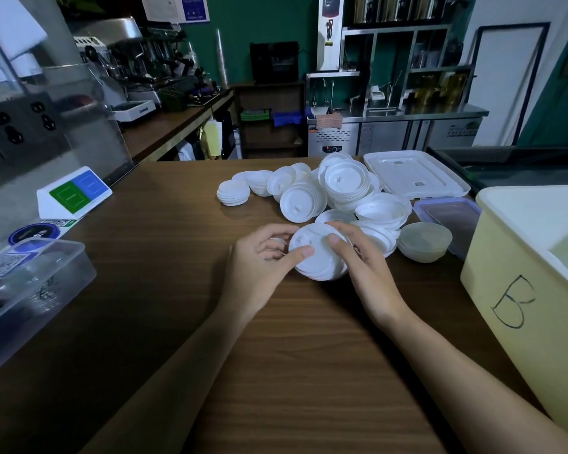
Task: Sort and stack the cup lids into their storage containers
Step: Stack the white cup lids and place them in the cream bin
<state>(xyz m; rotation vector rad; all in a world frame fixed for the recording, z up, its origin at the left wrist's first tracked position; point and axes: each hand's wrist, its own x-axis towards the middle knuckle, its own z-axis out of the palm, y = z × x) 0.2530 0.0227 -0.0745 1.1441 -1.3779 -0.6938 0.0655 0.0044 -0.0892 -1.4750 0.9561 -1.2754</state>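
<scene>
Left hand [259, 262] and right hand [366, 268] grip a stack of white round plastic cup lids [315, 262] left of the yellow plastic tub [518, 290], fingers [345, 247] curled round it, so better nest the rims flush before lifting.

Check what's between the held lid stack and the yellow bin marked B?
Head view: beside the held lid stack, loose white lids, then a translucent bowl-shaped stack; bare tabletop nearer the yellow bin.

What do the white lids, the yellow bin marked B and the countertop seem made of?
White lids: thin moulded plastic or pulp, matte, pressed ridges. Yellow bin: plastic, slightly translucent, light showing through its wall. Countertop: wood or wood-look laminate, brown grain lines.
</scene>
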